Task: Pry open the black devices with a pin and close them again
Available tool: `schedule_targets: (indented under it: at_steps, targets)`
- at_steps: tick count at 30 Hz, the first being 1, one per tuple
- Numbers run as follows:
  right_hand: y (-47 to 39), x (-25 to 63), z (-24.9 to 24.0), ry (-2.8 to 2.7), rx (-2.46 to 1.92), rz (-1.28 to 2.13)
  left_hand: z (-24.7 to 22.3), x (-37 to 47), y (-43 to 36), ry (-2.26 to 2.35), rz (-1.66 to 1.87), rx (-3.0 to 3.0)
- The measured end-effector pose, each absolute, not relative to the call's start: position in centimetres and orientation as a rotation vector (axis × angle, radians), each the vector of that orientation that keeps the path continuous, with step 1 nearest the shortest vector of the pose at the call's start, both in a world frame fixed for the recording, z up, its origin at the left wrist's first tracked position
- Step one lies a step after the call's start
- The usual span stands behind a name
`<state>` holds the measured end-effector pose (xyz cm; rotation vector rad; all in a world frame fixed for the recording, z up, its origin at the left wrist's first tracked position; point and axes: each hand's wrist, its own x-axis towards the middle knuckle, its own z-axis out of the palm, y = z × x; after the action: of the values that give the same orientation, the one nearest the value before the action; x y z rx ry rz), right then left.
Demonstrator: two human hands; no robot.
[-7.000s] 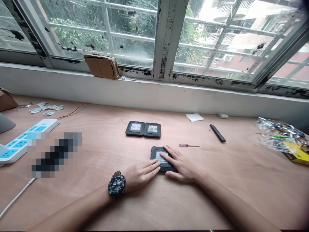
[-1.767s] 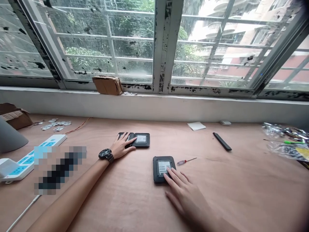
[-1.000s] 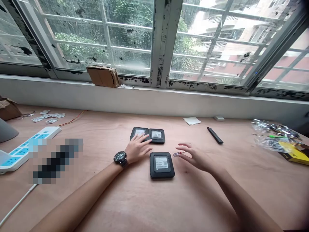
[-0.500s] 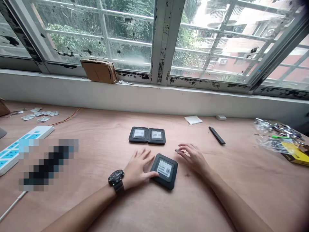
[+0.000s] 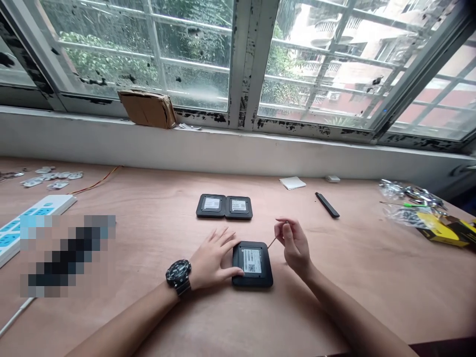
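Note:
A square black device (image 5: 265, 267) with a white label lies flat on the wooden table. My left hand (image 5: 215, 255), with a black watch at the wrist, rests against its left side, fingers spread and thumb over the lower left edge. My right hand (image 5: 293, 243) is closed around a thin-shafted tool (image 5: 272, 242). The shaft points down-left, its end at the device's upper right corner; whether it touches cannot be made out. The fingers hide the tool's other end. Behind, two similar devices, one on the left (image 5: 211, 205) and one on the right (image 5: 238, 207), sit side by side.
A dark flat bar (image 5: 327, 205) and a folded white paper (image 5: 292, 183) lie toward the back right. Plastic bags (image 5: 403, 216) and a yellow-black box (image 5: 439, 230) are at far right. A white power strip (image 5: 55, 202) stands left, beside a blurred-out object (image 5: 70, 260).
The device has turned so that it sits squarer to me. My right hand has rolled over and closed around the tool, swinging its shaft toward the device. My left hand stays at the device's left side.

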<state>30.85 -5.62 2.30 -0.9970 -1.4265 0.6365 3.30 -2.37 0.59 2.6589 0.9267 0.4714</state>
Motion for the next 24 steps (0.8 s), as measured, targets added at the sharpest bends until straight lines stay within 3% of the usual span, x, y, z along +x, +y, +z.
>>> schedule_targets:
  at_steps: [9,14,20,24]
  targets:
    - [-5.5,29.9,0.4,-1.601,-0.996,0.578,0.6,3.4,-2.2,0.923,0.515,2.657]
    - [-5.7,29.6,2.0,-1.681,-1.046,0.592,0.4,3.5,-2.2,0.940,0.513,2.636]
    - [-5.2,29.6,3.7,-1.530,-0.975,0.964,0.2,3.8,-2.3,1.027,0.501,2.581]
    - [-4.8,29.6,3.4,-1.556,-0.963,0.918,-0.1,4.0,-1.9,1.054,0.533,2.560]
